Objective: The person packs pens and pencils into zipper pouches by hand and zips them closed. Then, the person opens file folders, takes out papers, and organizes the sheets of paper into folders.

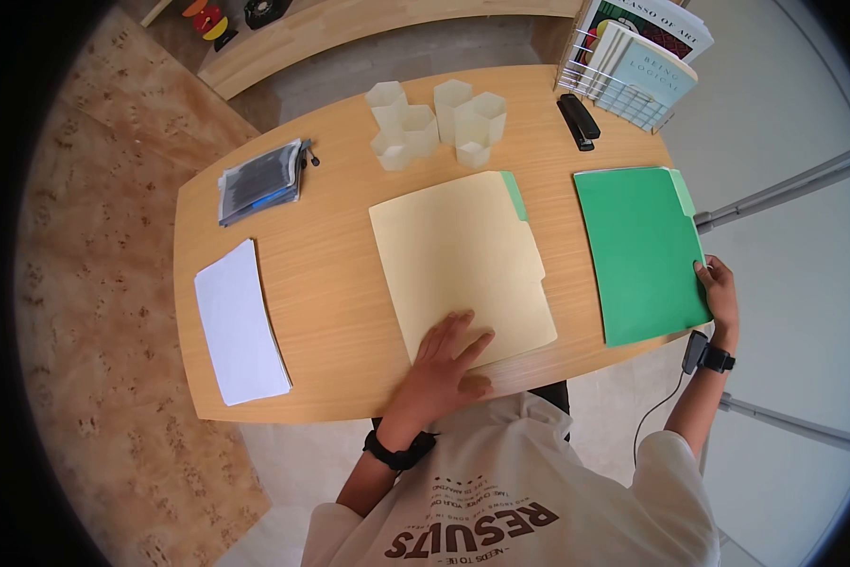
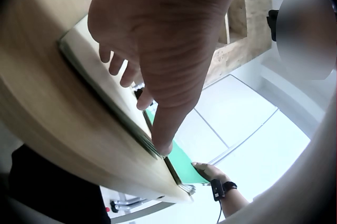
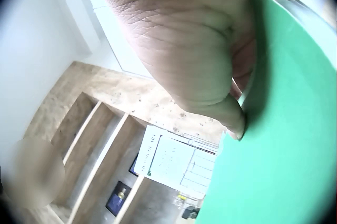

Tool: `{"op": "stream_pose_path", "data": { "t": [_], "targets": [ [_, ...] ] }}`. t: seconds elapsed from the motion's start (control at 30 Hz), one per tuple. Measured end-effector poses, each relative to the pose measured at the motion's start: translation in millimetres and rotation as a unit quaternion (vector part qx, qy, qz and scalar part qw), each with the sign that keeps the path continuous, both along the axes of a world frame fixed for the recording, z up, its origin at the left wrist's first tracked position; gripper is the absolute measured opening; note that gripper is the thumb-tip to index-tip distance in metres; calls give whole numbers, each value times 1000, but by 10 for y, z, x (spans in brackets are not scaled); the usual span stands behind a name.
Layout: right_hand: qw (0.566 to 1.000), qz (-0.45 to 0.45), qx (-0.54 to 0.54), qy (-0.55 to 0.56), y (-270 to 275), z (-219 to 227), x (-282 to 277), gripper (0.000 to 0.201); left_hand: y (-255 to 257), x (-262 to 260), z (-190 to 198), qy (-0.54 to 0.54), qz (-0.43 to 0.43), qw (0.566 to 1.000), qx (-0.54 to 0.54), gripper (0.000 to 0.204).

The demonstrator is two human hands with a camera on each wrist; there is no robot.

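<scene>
My left hand [image 1: 444,367] rests on the lower edge of a cream file folder [image 1: 458,250], fingers spread and fairly straight. This folder has a green tab at its upper right and lies in the middle of the table. To its right is a green file folder [image 1: 637,260] with a pale green tab. My right hand [image 1: 721,293] grips the green folder at its right edge, thumb on the top face and the other fingers underneath, mostly hidden. In the right wrist view the thumb [image 3: 231,119] presses against the green cover [image 3: 284,145].
White paper [image 1: 240,326] is stacked at the table's left, below a dark zip pouch [image 1: 262,180]. Several pale hexagonal cups [image 1: 420,128] stand at the back. A black stapler [image 1: 577,123] lies before a wire rack [image 1: 628,97] of books. The table's rounded front edge [image 1: 330,416] is near my body.
</scene>
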State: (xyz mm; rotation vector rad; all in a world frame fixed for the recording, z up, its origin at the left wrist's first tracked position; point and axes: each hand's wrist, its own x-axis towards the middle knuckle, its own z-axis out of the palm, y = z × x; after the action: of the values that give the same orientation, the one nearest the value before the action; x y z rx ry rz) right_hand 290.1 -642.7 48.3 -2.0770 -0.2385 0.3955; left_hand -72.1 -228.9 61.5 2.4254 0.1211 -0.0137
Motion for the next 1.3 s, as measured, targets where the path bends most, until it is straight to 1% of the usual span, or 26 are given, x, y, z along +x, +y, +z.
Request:
{"op": "stream_pose_path", "data": {
  "t": [0.03,0.1,0.13,0.17,0.2,0.23,0.3,0.33,0.37,0.4,0.43,0.47,0.5,0.57,0.63,0.73,0.77,0.9,1.03,1.1,1.13,1.17,1.2,1.23,1.27,1.3],
  "targets": [
    [1000,0,2,0,-2,-38,26,21,-11,-6,-63,0,0,1000,2,61],
    [986,-58,-129,-89,-7,-103,35,23,-18,-16,-173,-13,16,999,41,62],
    [986,-59,-128,-87,-8,-157,19,23,-1,-22,-192,-12,15,999,42,62],
    [963,-80,-165,-199,0,-223,-3,23,27,-30,-201,-15,14,999,38,62],
    [925,-99,-199,-307,21,-258,-28,24,44,-33,-203,-17,14,999,34,62],
    [926,-98,-199,-307,135,-186,-135,24,48,-35,-203,-16,14,999,34,62],
    [935,-144,-154,-286,600,30,-538,23,57,-40,-207,-24,17,999,37,61],
    [962,-114,-82,-235,822,-29,-716,22,59,-42,-206,-24,17,999,37,61],
    [980,-85,-9,-182,1076,-88,-914,22,60,-45,-204,-25,16,999,38,61],
    [991,-13,-21,-132,1408,18,-1164,21,64,-49,-200,-26,14,999,40,61],
    [995,35,-2,-97,1655,-71,-1338,20,67,-54,-203,-26,11,999,38,61],
    [994,50,35,-88,1871,-175,-1504,17,71,-58,-212,-33,12,999,38,61],
    [996,52,44,-60,2066,-188,-1615,13,79,-62,-222,-41,14,998,38,61],
    [997,37,24,-62,2325,-126,-1800,11,116,-90,-247,-32,10,999,37,60],
    [998,38,-23,-43,2429,-153,-1932,12,180,-159,-252,-24,11,999,36,59],
    [996,49,-49,-61,2453,-195,-2030,11,258,-226,-229,-31,22,999,12,56],
    [994,56,-63,-66,2453,-200,-2052,12,302,-255,-223,-35,22,999,-13,54],
    [994,55,-74,-62,2481,-205,-2080,13,433,-311,-206,-52,10,995,-80,46],
    [997,24,-69,-38,2483,-243,-2052,12,454,-317,-263,-86,11,992,-96,39],
    [997,15,-76,-27,2453,-279,-2035,12,463,-332,-361,-113,65,976,-174,29],
    [1000,-2,-22,-22,2432,-342,-2019,11,456,-351,-372,-116,63,976,-174,29],
    [999,-17,33,-15,2421,-389,-2019,11,443,-388,-377,-89,124,956,-250,24],
    [999,-15,33,-18,2472,-308,-2067,11,455,-420,-384,-61,184,926,-323,22],
    [996,-22,16,-86,2557,-162,-2147,10,482,-446,-407,-66,187,925,-323,22],
    [988,-26,0,-153,2652,-40,-2213,10,502,-473,-440,-59,207,913,-348,21],
    [988,-20,0,-154,2750,36,-2263,10,516,-501,-474,-53,227,898,-372,21]
  ]
}}
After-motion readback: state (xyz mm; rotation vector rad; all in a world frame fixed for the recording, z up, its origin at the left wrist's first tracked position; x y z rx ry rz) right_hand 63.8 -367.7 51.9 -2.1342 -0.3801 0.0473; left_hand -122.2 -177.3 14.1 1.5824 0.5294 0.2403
